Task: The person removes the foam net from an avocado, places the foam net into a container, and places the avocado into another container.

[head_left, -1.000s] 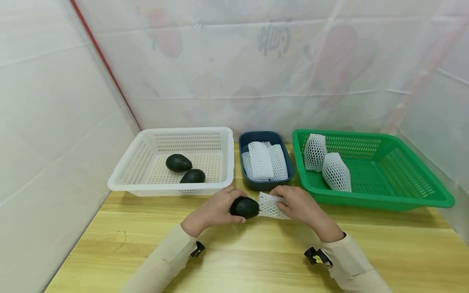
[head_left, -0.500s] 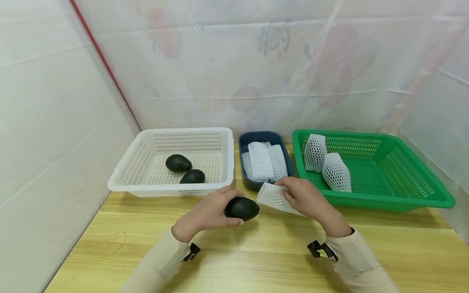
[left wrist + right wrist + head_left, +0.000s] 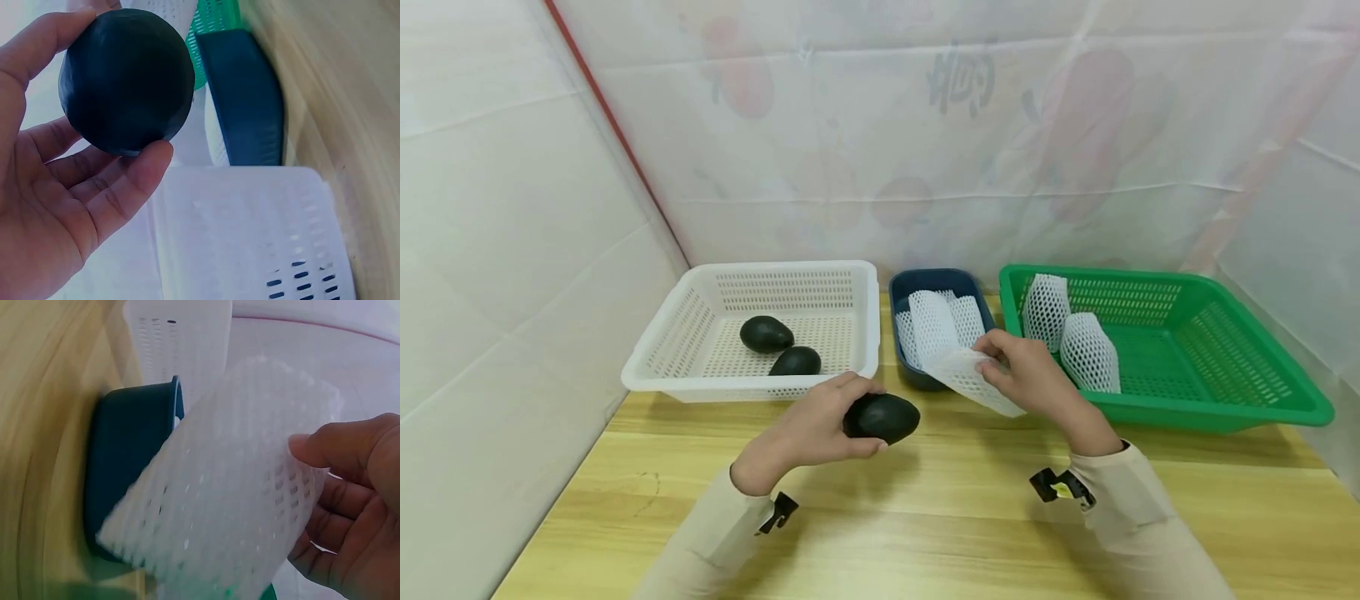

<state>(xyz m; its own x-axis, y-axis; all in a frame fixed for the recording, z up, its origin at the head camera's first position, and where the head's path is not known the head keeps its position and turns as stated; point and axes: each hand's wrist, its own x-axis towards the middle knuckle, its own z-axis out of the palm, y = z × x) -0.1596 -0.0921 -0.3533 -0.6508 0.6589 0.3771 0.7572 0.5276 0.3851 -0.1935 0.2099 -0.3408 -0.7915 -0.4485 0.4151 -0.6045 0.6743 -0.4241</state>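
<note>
Glossy green-black, avocado-shaped fruit (image 3: 882, 418): up off the pale wooden table (image 3: 887, 533), in front of the white basket's near right corner, narrower tip pointing right.
Left hand (image 3: 820, 425): and it has the fruit, thumb and fingers wrapped round the blunter end!
Fruit's handling: firm and fairly weighty, I'd judge; that smooth skin could slide, so cup the broad end and spare it hard squeezing.
White foam-mesh sleeve (image 3: 973, 379): flattened, tilted, hanging in front of the navy-blue plastic box (image 3: 917, 380), well apart from the fruit.
Right hand (image 3: 1030, 379): pinching the sleeve near one edge, thumb against fingers.
Sleeve's handling: surely feather-light, soft, floppy, likely to tear if yanked; best held by the rim, mouth spread.
White perforated plastic basket (image 3: 737, 384): two more dark fruits (image 3: 766, 334) in there.
Green perforated plastic basket (image 3: 1187, 408): two bulging mesh-wrapped pieces (image 3: 1088, 352), over at its left end.
Lettering: faint grey characters (image 3: 962, 79) on the whitish backdrop sheet (image 3: 850, 108), and no, I can't read them; no brand or label legible.
</note>
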